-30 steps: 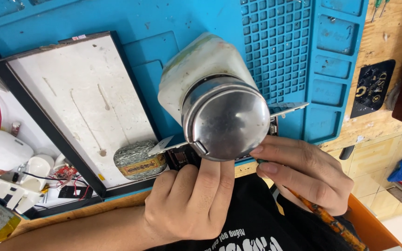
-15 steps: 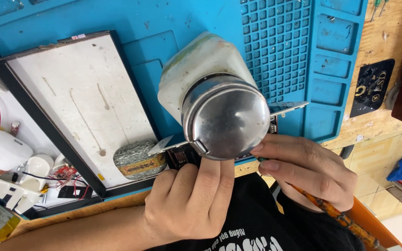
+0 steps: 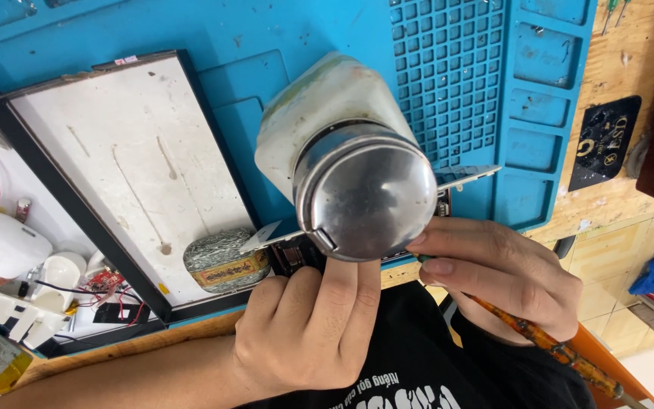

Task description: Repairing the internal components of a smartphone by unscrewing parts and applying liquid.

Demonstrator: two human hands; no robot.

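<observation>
Meanwhile, little has changed: the small dark board [image 3: 297,256] is kept pinched under the left hand [image 3: 308,333] fingers, beneath the bottle [image 3: 346,167]; a brush [image 3: 546,344] stays gripped in the right hand [image 3: 505,276].

I count two hands of mine: my left hand [image 3: 308,333] at six o'clock and my right hand [image 3: 505,276] at four o'clock. One pale bottle with a round metal cap [image 3: 365,189] sits at the centre. One blue mat [image 3: 266,38] covers the desk at twelve. One white tray [image 3: 126,167] lies at nine, one roll of silvery wire [image 3: 221,261] at seven, and one speckled brush handle [image 3: 546,344] at five.
</observation>
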